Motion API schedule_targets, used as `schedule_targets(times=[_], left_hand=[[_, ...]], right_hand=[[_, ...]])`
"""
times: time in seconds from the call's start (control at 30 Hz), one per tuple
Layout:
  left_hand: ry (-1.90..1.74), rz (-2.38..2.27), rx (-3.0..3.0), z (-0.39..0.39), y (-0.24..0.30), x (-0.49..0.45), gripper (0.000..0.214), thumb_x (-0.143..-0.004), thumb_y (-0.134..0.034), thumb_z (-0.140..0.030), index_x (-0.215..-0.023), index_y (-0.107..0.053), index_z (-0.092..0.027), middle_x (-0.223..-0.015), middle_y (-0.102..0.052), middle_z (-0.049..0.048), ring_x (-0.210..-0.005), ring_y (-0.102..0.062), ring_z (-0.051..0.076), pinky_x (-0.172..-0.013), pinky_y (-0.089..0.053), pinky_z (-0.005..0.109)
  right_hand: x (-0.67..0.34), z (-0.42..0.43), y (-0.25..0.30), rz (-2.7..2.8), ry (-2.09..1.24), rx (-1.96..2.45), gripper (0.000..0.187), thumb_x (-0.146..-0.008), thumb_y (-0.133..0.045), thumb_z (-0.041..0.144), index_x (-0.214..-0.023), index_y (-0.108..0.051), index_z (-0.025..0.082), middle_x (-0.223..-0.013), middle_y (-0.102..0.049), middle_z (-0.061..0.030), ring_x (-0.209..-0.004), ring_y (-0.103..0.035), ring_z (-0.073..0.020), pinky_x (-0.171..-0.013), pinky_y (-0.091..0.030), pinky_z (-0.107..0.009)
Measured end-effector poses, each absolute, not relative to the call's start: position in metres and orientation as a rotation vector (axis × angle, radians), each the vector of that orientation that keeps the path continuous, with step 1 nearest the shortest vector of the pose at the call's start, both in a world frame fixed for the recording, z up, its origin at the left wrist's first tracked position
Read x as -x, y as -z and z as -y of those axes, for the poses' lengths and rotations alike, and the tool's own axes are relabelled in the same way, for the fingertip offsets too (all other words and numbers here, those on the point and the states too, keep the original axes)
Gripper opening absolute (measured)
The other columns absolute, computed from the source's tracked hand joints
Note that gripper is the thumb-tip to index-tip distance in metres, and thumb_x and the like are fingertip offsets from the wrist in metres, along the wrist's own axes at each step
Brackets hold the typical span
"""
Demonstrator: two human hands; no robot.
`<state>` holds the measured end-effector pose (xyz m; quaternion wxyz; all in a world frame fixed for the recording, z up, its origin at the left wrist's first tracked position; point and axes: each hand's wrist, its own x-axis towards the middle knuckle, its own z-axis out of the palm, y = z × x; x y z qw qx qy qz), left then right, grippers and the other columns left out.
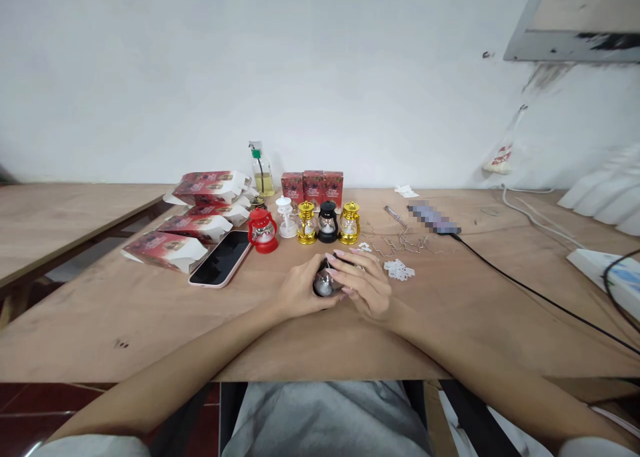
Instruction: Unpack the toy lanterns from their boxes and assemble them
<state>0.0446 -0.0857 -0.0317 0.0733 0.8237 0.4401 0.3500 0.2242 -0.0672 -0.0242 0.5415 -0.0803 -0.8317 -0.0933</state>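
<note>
A small dark lantern (pixel 324 285) with a clear globe and something white inside is held between both hands, above the near middle of the table. My left hand (pixel 299 287) is closed around its left side. The fingers of my right hand (pixel 367 283) are bent over its top and right side, hiding much of it. Just beyond the hands stands a row of similar lanterns: a red one (pixel 263 231), a white one (pixel 287 218), a gold one (pixel 307 223), a black one (pixel 328 222) and another gold one (pixel 350 223). Small white pieces (pixel 399 269) lie right of my right hand.
Open red boxes (pixel 167 249) and a phone (pixel 220 260) lie left. Behind the lanterns stand upright red boxes (pixel 313 189) and a pump bottle (pixel 262 177). Thin wires (pixel 400 245), a screwdriver (pixel 395 215) and a blurred-out device (pixel 434 219) with a black cable lie right.
</note>
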Motion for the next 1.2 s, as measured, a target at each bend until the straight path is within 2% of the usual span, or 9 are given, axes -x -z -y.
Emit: schedule_targets(times=[0.17, 0.37, 0.5, 0.6, 0.7, 0.9, 1.07, 1.2], left_hand=[[-0.955, -1.314, -2.581, 0.090, 0.025, -0.046, 0.052, -0.073, -0.060, -0.050, -0.112, -0.043, -0.020, -0.099, -0.064, 0.0068, -0.087, -0.065, 0.023, -0.068, -0.050, 0.032], [-0.890, -1.272, -2.759, 0.090, 0.024, -0.044, 0.046, -0.076, -0.056, -0.054, -0.105, -0.047, -0.020, -0.087, -0.064, 0.0045, -0.079, -0.066, 0.022, -0.068, -0.051, 0.031], [-0.920, -1.119, -2.885, 0.089, 0.025, -0.043, 0.044, -0.079, -0.054, -0.049, -0.111, -0.046, -0.019, -0.100, -0.064, 0.0078, -0.091, -0.065, 0.022, -0.077, -0.051, 0.032], [-0.929, -1.129, -2.868, 0.089, 0.025, -0.043, 0.047, -0.079, -0.055, -0.050, -0.114, -0.046, -0.019, -0.100, -0.064, 0.0075, -0.092, -0.065, 0.022, -0.077, -0.051, 0.032], [-0.892, -1.138, -2.834, 0.090, 0.023, -0.043, 0.048, -0.078, -0.055, -0.050, -0.114, -0.046, -0.020, -0.100, -0.065, 0.0071, -0.091, -0.065, 0.022, -0.077, -0.051, 0.031], [-0.846, -1.238, -2.736, 0.092, 0.021, -0.043, 0.048, -0.076, -0.057, -0.051, -0.112, -0.046, -0.021, -0.098, -0.066, 0.0053, -0.087, -0.066, 0.021, -0.075, -0.051, 0.032], [-0.860, -1.378, -2.672, 0.092, 0.024, -0.044, 0.053, -0.074, -0.058, -0.054, -0.113, -0.043, -0.021, -0.096, -0.065, 0.0051, -0.087, -0.066, 0.023, -0.072, -0.050, 0.032], [-0.863, -1.402, -2.665, 0.091, 0.024, -0.044, 0.053, -0.074, -0.058, -0.054, -0.111, -0.043, -0.020, -0.094, -0.064, 0.0057, -0.082, -0.066, 0.024, -0.067, -0.049, 0.032]], right_hand=[[-0.226, 0.069, 0.025, 1.893, -0.094, 0.154, 0.034, -0.095, -0.033, 0.022, -0.125, -0.048, 0.025, -0.127, -0.057, -0.0074, -0.117, -0.055, -0.0200, -0.091, -0.051, -0.043], [-0.226, 0.073, 0.025, 1.714, -0.460, 0.495, 0.029, -0.096, -0.030, 0.030, -0.108, -0.056, 0.026, -0.110, -0.066, -0.0052, -0.102, -0.063, -0.0196, -0.085, -0.054, -0.039], [-0.222, 0.067, 0.020, 1.623, -0.883, 0.619, 0.028, -0.094, -0.038, 0.040, -0.097, -0.060, 0.022, -0.091, -0.070, -0.0047, -0.080, -0.068, -0.0177, -0.069, -0.057, -0.032], [-0.220, 0.058, 0.019, 1.648, -1.029, 0.642, 0.030, -0.091, -0.046, 0.044, -0.089, -0.063, 0.019, -0.083, -0.069, -0.0044, -0.077, -0.066, -0.0169, -0.069, -0.055, -0.030], [-0.221, 0.051, 0.022, 1.696, -1.075, 0.644, 0.030, -0.087, -0.051, 0.046, -0.088, -0.063, 0.019, -0.081, -0.066, -0.0029, -0.077, -0.064, -0.0160, -0.072, -0.053, -0.029], [-0.225, 0.045, 0.027, 1.742, -1.023, 0.683, 0.029, -0.084, -0.055, 0.047, -0.084, -0.061, 0.019, -0.077, -0.063, -0.0012, -0.072, -0.060, -0.0154, -0.065, -0.050, -0.027], [-0.229, 0.051, 0.021, 1.839, -0.889, 0.701, 0.037, -0.091, -0.040, 0.050, -0.098, -0.062, 0.021, -0.080, -0.059, -0.0021, -0.076, -0.057, -0.0164, -0.068, -0.047, -0.028], [-0.232, 0.056, 0.019, 1.884, -0.839, 0.636, 0.045, -0.093, -0.029, 0.054, -0.110, -0.054, 0.020, -0.081, -0.053, -0.0029, -0.073, -0.052, -0.0162, -0.066, -0.046, -0.028]])
